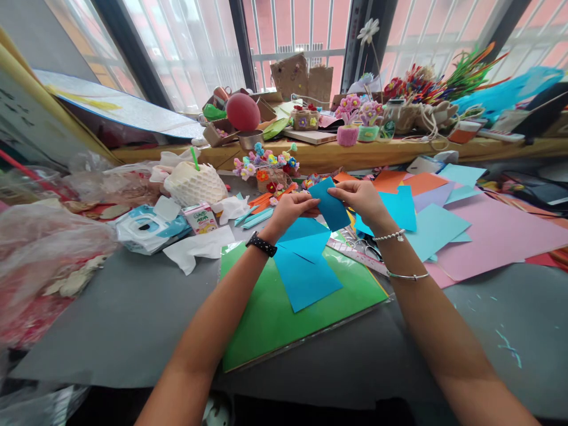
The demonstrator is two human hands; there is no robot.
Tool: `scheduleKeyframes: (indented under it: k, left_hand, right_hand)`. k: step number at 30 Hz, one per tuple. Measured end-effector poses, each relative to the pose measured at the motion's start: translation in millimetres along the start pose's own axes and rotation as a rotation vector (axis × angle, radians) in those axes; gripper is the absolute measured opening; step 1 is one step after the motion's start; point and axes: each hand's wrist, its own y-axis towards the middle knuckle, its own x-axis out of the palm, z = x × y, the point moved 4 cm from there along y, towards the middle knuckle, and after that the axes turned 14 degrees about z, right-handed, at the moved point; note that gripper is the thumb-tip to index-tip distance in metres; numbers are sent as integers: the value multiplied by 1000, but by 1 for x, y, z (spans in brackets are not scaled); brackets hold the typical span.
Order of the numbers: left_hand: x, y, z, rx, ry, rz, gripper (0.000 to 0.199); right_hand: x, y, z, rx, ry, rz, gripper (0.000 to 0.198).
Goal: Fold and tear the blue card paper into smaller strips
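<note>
A small blue piece of paper (pixel 331 207) is held up between both hands over the table. My left hand (pixel 293 212) pinches its left edge, and my right hand (pixel 360 201) grips its upper right edge. Below them, larger blue paper sheets (pixel 308 284) lie on a green sheet in a clear sleeve (pixel 261 337). Partly behind my right forearm are a ruler (pixel 359 255) and scissors (pixel 375 248). Another blue sheet (pixel 402 208) rests just right of my right hand.
Pink paper (pixel 501 236) and light blue paper (pixel 437 231) spread on the right. A wipes packet (pixel 148 228), a small carton (pixel 200 219), tissue (pixel 199 245) and a netted white fruit (pixel 195 184) stand left. Craft flowers (pixel 268 165) and a crowded ledge (pixel 319 142) line the back.
</note>
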Motion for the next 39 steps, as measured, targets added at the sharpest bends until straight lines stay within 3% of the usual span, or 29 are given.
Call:
scheduleKeyframes:
  k: [22, 30, 36, 39]
  left_hand:
    - [0, 1, -1, -4, -2, -11, 28]
    - [0, 1, -1, 47, 20, 15, 29]
    - [-5, 2, 1, 96, 33, 89, 26]
    - [-5, 1, 1, 89, 28, 94, 25]
  right_hand:
    - [0, -1, -3, -15, -32, 21, 26]
    - [-1, -1, -4, -55, -77, 85, 27]
    - [-3, 0, 0, 78, -17, -43, 27]
    - [-4, -1, -1, 100, -16, -24, 25]
